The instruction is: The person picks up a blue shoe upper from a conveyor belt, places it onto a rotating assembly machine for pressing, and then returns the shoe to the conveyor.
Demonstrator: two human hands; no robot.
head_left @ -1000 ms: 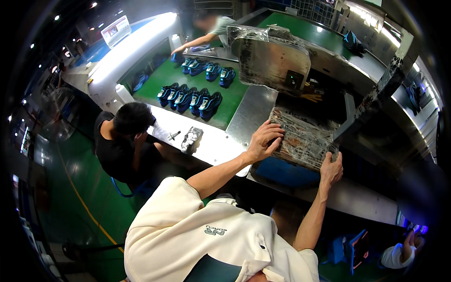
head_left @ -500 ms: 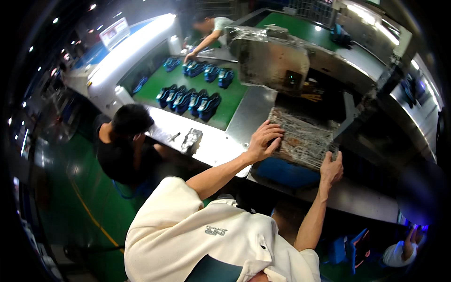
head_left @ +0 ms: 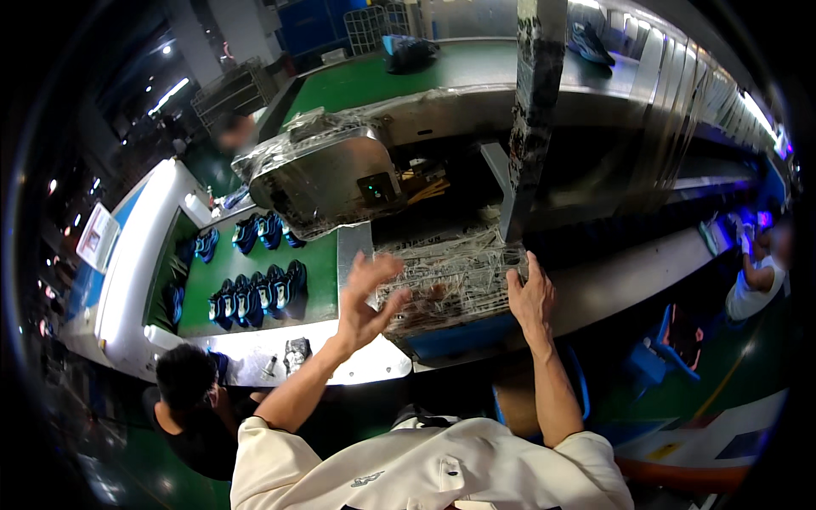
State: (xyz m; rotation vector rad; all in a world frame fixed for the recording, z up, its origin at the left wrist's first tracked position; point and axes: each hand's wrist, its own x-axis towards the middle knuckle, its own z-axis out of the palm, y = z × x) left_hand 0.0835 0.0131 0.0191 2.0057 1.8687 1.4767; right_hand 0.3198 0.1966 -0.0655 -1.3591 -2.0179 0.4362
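In front of me is a box-like block wrapped in dirty, crinkled clear plastic (head_left: 450,285), with a blue lower side (head_left: 463,337). Beside its left end, my left hand (head_left: 365,302) is raised with fingers spread, a little blurred and holding nothing. At the right end, my right hand (head_left: 532,299) has its fingers stretched out and its thumb against or very close to the wrapped edge; contact is hard to tell. Behind the block stands a metal housing (head_left: 327,183), partly wrapped in plastic, with a small green light.
Several blue-black shoes (head_left: 255,293) stand in rows on a green belt (head_left: 319,255) at left. A seated person in black (head_left: 187,408) is at lower left. A scuffed metal post (head_left: 537,93) rises behind the block. Another worker (head_left: 756,276) sits at far right.
My view has turned to the right. The left hand has come off the block's left corner and opened wide. My right hand stays at the right end, its fingers now straighter.
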